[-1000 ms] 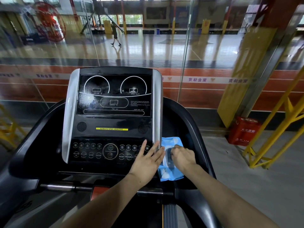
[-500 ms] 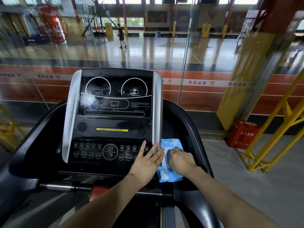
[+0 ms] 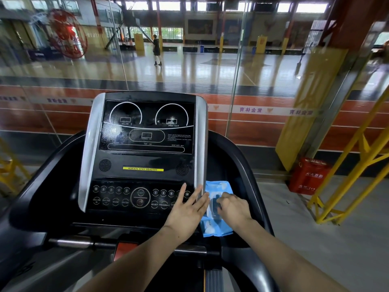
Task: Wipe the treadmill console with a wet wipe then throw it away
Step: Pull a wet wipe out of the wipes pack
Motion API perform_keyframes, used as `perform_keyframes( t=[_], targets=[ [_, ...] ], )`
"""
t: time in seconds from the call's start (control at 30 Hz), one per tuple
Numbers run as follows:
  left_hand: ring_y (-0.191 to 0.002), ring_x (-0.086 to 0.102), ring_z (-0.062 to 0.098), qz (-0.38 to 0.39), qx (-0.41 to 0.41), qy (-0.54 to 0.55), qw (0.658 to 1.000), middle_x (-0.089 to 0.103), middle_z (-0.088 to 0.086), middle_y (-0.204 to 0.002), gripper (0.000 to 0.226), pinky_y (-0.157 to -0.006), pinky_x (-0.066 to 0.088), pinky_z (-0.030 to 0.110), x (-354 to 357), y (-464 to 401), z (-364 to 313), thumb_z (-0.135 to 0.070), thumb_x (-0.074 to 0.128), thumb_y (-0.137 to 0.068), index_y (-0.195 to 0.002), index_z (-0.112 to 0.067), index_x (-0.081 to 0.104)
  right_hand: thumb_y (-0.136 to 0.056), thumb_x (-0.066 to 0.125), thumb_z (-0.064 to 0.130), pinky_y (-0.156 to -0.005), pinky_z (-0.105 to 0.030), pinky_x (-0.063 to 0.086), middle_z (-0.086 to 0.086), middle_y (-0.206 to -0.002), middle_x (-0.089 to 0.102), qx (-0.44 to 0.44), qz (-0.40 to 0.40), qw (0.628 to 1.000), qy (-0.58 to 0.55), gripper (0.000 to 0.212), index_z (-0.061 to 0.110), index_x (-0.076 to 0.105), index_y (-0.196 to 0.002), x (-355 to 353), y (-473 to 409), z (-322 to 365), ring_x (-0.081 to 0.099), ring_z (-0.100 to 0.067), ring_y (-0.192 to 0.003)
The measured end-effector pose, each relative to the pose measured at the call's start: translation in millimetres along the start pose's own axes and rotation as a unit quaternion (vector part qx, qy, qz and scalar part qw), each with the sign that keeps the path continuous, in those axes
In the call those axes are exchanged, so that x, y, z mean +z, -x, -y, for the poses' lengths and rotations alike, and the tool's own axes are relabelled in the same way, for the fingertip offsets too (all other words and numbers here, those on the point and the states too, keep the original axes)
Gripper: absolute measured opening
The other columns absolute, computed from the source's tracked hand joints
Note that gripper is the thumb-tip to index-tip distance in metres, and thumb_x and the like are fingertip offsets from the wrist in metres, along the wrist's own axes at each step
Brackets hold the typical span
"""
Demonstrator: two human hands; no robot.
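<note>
The treadmill console [image 3: 145, 157] stands upright ahead, its button panel at the bottom. A blue wipe pack [image 3: 216, 209] lies in the tray just right of it. The left hand [image 3: 186, 209] rests flat, fingers spread, on the console's lower right corner. The right hand [image 3: 233, 207] is curled, fingertips pinching at the pack's lid.
</note>
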State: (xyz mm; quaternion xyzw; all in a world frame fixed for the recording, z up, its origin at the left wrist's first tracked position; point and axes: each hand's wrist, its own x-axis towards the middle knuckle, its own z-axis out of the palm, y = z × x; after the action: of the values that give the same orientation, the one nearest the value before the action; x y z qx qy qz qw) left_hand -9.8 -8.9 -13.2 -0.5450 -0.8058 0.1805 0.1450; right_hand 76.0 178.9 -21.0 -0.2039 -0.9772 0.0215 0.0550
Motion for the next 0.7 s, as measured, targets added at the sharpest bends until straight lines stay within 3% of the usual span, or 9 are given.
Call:
perform_keyframes(
  t=[0.13,0.33,0.43,0.53,0.7],
  targets=[
    [-0.153,-0.033,0.036,0.005,-0.002,0.001,1.0,-0.008,0.007,-0.175,0.086,-0.113,-0.021,0.076,-0.5,-0.2,0.3,-0.027,0.052,-0.103,-0.165,-0.013,-0.006,-0.099,0.051,0.015,-0.068,-0.03,0.04,0.002,-0.109,0.069,0.001,0.022,0.999,0.049,0.021,0.017,0.072,-0.103,-2.8,-2.9,7.1,0.068,-0.021,-0.101],
    [-0.153,-0.033,0.035,0.007,-0.003,0.003,1.0,-0.009,0.007,-0.175,0.087,-0.112,-0.023,0.076,-2.2,-0.2,0.1,-0.026,0.052,-0.103,-0.164,-0.013,-0.007,-0.1,0.05,0.021,-0.068,-0.03,0.043,0.001,-0.114,0.07,0.005,0.019,0.999,0.043,0.021,0.017,0.066,-0.112,0.9,-5.4,12.0,0.07,-0.021,-0.102],
    [-0.154,-0.032,0.035,0.006,-0.003,0.005,1.0,-0.009,0.007,-0.175,0.085,-0.112,-0.023,0.076,-1.8,-0.1,0.2,-0.025,0.051,-0.103,-0.165,-0.012,-0.006,-0.101,0.046,0.017,-0.085,-0.033,0.052,-0.004,-0.126,0.065,0.005,0.032,0.999,0.037,0.029,0.011,0.061,-0.125,4.8,-6.3,9.7,0.065,-0.023,-0.115],
    [-0.155,-0.03,0.034,0.005,-0.003,0.009,1.0,-0.01,0.007,-0.175,0.084,-0.113,-0.021,0.076,-2.4,0.1,-0.7,-0.025,0.05,-0.103,-0.165,-0.012,-0.006,-0.101,0.046,0.009,-0.101,-0.036,0.05,-0.011,-0.137,0.057,-0.011,0.047,0.999,0.024,0.035,0.003,0.052,-0.135,7.7,-4.7,3.8,0.058,-0.028,-0.125],
    [-0.155,-0.029,0.034,0.004,-0.003,0.018,1.0,-0.009,0.007,-0.175,0.083,-0.112,-0.023,0.076,-0.5,0.1,-0.9,-0.023,0.051,-0.103,-0.165,-0.013,-0.004,-0.096,0.044,0.004,-0.108,-0.032,0.045,-0.014,-0.127,0.055,-0.036,0.064,0.997,-0.037,0.029,0.002,0.053,-0.123,13.2,-3.7,-2.8,0.053,-0.029,-0.12]
  ],
)
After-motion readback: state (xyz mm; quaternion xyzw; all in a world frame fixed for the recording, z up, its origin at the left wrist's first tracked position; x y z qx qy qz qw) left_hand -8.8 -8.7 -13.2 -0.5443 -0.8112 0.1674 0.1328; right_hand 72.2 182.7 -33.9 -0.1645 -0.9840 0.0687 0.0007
